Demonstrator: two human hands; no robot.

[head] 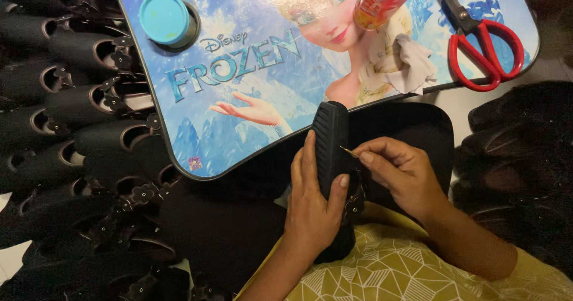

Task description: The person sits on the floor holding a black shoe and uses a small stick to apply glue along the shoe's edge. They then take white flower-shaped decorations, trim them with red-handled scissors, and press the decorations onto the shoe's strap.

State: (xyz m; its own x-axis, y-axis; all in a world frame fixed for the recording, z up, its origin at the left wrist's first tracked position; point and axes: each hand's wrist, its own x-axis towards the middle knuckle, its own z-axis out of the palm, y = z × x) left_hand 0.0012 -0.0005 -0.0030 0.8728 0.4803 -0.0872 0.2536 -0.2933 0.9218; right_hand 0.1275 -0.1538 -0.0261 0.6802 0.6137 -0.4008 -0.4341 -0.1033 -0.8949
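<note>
While the left hand [310, 208] clasps a black ribbed shoe [330, 143] just below the blue picture tray [197, 116], the right hand [403, 173] pinches a thin needle [349, 152] against it. Red scissors [484, 49], an orange-labelled bottle [382, 0] and a round blue tub [164, 17] lie on that tray.

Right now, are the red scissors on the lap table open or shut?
Shut: the red scissors lie flat on the lap table, blades together, the two handle loops nearly touching.
</note>
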